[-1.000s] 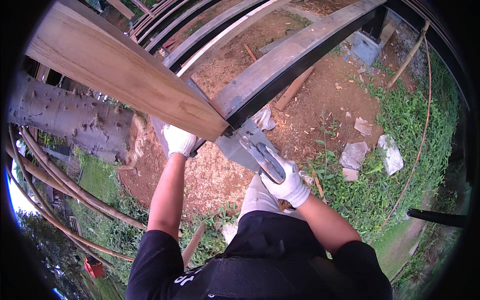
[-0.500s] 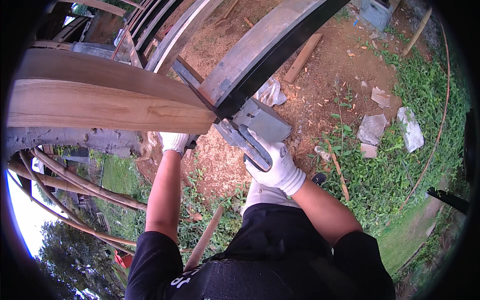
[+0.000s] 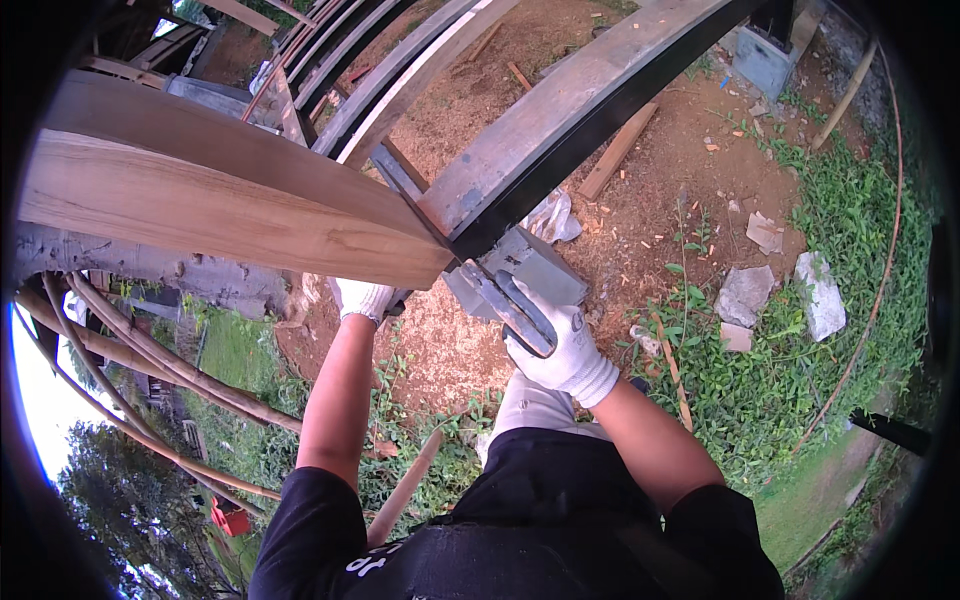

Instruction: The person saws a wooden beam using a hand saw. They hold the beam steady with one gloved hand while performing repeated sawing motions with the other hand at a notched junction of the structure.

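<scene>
My right hand (image 3: 560, 350), in a white work glove, is closed around the worn grey handle of a handsaw (image 3: 508, 308). Its thin dark blade runs away from me, along the gap between the end of a thick light-brown wooden beam (image 3: 240, 215) and a black-sided beam (image 3: 590, 120). My left hand (image 3: 362, 298), gloved too, is against the underside of the light-brown beam near its cut end. The beam hides most of its fingers.
A grey concrete block (image 3: 535, 270) stands below the joint. Sawdust and wood chips cover the reddish soil, where a loose plank (image 3: 620, 150) lies. Broken stone pieces (image 3: 745, 295) sit among green plants at right. Bent poles (image 3: 190, 375) are at left.
The whole view has shifted slightly, so the beams and my hands appear a little lower and to the right. Both hands keep the same places at the joint.
</scene>
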The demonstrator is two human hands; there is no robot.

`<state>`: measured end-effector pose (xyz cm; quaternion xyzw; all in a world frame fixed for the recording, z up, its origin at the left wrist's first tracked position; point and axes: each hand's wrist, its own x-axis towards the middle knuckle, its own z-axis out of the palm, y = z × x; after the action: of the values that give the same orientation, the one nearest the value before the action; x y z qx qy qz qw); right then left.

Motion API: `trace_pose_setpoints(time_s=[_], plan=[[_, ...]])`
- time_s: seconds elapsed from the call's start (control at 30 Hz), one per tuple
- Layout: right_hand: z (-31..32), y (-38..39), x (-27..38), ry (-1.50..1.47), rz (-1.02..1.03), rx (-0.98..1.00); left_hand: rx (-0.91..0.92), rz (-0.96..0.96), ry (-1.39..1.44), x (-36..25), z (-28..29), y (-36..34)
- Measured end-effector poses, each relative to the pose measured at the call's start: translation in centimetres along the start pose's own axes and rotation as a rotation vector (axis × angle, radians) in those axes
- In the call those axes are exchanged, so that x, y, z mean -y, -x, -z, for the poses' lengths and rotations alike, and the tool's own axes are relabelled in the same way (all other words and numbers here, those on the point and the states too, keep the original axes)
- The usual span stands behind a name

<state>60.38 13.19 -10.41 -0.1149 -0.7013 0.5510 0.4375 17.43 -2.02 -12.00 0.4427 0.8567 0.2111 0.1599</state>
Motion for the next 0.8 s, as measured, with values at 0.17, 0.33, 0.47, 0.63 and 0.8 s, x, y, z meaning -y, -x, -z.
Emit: trace_pose_setpoints(time_s=[0.17,0.33,0.47,0.63,0.8], plan=[[2.8,6.4,5.7,0.145,-0.03,0.118,-0.235,-0.011,1.246,-4.4,-1.0,2.4],[3.0,3.9,7.2,0.232,-0.03,0.091,-0.512,-0.11,0.113,-16.4,0.6,3.4],[-1.0,-3.6,4.6,0.244,-0.026,0.12,-0.338,0.074,-0.541,-12.3,0.1,2.6],[4.4,5.0,9.9,0.35,-0.109,0.161,-0.287,0.112,-0.578,-16.7,1.6,3.5],[2.9,3.6,9.0,0.251,-0.093,0.055,-0.328,0.128,-0.607,-16.4,1.4,3.7]])
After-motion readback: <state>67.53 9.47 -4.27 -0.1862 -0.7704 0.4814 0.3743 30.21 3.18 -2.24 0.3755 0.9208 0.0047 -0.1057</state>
